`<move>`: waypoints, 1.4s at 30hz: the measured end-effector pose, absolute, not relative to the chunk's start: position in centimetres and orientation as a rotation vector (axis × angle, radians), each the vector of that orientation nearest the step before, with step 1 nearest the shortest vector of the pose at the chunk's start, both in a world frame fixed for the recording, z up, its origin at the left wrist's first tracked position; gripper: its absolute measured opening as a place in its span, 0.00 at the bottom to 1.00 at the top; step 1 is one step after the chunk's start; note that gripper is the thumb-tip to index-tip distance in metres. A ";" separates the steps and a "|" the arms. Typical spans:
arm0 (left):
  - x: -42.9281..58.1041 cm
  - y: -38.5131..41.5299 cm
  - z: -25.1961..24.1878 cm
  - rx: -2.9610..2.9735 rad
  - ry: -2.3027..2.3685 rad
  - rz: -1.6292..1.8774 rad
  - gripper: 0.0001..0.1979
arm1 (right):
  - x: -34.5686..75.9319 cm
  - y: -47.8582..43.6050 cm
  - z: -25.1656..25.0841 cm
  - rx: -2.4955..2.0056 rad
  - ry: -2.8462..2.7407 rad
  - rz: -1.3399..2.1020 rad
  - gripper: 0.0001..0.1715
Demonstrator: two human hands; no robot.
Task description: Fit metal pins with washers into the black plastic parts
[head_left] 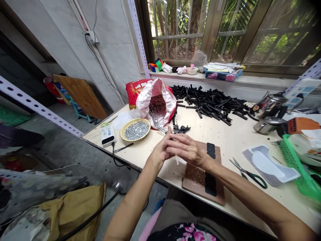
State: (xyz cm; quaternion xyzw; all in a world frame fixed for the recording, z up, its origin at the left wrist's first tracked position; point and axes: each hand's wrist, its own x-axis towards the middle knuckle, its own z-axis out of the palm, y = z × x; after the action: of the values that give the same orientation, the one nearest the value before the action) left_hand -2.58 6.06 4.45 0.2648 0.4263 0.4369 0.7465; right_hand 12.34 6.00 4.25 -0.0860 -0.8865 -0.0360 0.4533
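Note:
My left hand (162, 149) and my right hand (187, 149) meet above the table's front part, fingers pressed together and overlapping. Whatever lies between them, if anything, is hidden. Beneath and right of them is a brown board (195, 180) with black pads (210, 182) along it. Just behind the hands lie a few black clips (182, 129). An open red and white bag (169, 100) holding thin brown rods (157, 106) stands farther back. A yellow plate (122, 133) of small metal pieces (136, 130) sits to the left.
A large heap of black parts (213, 102) lies at the back. To the right are scissors (248, 172), a white and grey sheet (271, 165), a green basket (296, 174) and metal pots (269, 124). A white power bank (108, 135) is near the left edge.

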 end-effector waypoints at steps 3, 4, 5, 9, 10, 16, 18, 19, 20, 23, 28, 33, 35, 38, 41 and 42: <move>-5.0 3.7 2.4 0.858 1.134 0.849 0.25 | 13.3 5.0 6.0 -0.473 -1.902 0.207 0.19; -6.2 3.1 1.6 1.038 1.373 0.925 0.21 | 13.9 4.8 6.4 -0.596 -1.820 0.281 0.20; -7.5 2.7 0.7 1.213 1.645 1.051 0.18 | 14.4 4.7 6.5 -0.723 -1.757 0.340 0.21; -11.2 2.9 -3.3 1.793 2.160 0.925 0.20 | 16.0 4.6 5.0 -1.074 -1.620 0.558 0.25; -11.3 3.1 -4.2 1.862 2.203 0.807 0.23 | 16.1 4.4 4.3 -1.115 -1.608 0.614 0.26; -8.4 2.8 -5.4 2.095 2.147 0.466 0.33 | 16.3 3.1 1.7 -1.211 -1.550 0.824 0.18; -8.3 3.4 -3.9 2.215 2.215 0.625 0.31 | 16.7 3.0 1.2 -1.233 -1.535 0.852 0.18; -8.7 4.0 -3.0 2.227 2.285 0.723 0.30 | 16.9 3.0 1.1 -1.245 -1.532 0.852 0.19; -9.4 4.8 -2.0 2.167 2.403 0.817 0.29 | 17.1 3.0 0.9 -1.257 -1.531 0.844 0.19; -12.6 7.9 0.5 1.828 2.703 0.763 0.28 | 17.5 3.0 0.7 -1.280 -1.549 0.816 0.19; -17.0 11.6 1.0 1.503 2.627 0.239 0.35 | 17.7 2.8 0.8 -1.315 -1.594 0.831 0.19; -18.4 13.0 -0.5 1.588 2.512 0.183 0.26 | 17.4 2.9 0.5 -1.311 -1.590 0.912 0.19; -18.9 13.5 -1.1 1.601 2.467 0.180 0.23 | 17.0 3.0 0.5 -1.286 -1.586 0.931 0.19; -19.5 14.3 -1.7 1.592 2.423 0.179 0.19 | 16.6 3.0 0.6 -1.259 -1.590 0.937 0.18; -19.9 14.8 -2.1 1.587 2.407 0.211 0.16 | 16.5 2.9 0.9 -1.268 -1.607 0.928 0.17; -20.0 14.9 -2.2 1.586 2.405 0.230 0.16 | 16.5 2.9 0.9 -1.272 -1.612 0.926 0.17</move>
State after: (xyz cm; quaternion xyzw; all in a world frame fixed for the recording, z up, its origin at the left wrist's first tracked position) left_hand -19.97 14.86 -2.16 0.5444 0.8256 0.0791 0.1254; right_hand 16.49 2.88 0.94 -0.5098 -0.6462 0.3712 0.4298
